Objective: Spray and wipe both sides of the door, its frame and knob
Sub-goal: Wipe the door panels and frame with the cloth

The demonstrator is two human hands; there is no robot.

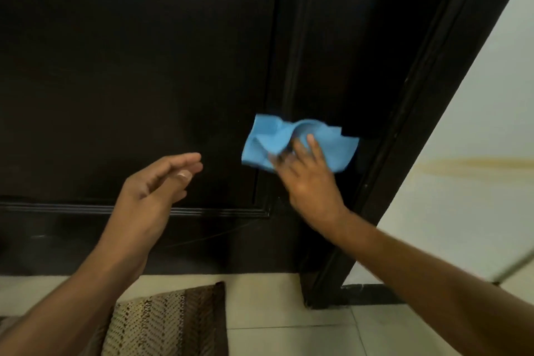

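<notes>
Door (130,66): dark panelled leaf, shut or nearly so, filling most of the view. Lower part in sight, with a raised moulding near the bottom. No wet streaks or spray droplets can be made out on the dark surface.

Frame (410,113): dark jamb at the right of the door, running down to the floor beside a pale wall (476,124).

Cloth (297,143): blue, crumpled, pressed flat against the door's right stile, just beside the frame.

Right hand (309,179): fingers spread and roughly straight, pressing the cloth to the door; the fingertips are blurred, which suggests a wiping stroke in progress.

Left hand (156,185): held off the door, holding nothing, fingers together and loosely extended.

Knob: not in view. Spray bottle: not in view.

Floor (289,335): pale tiles, with a patterned brown mat (170,324) lying at the door's foot.

Progress, as judged: wiping of this face is under way at the lower right edge. Whether the upper door, the knob or the frame have been done cannot be told from here. The other face of the door is hidden and should be counted as outstanding, along with the frame on that side.
</notes>
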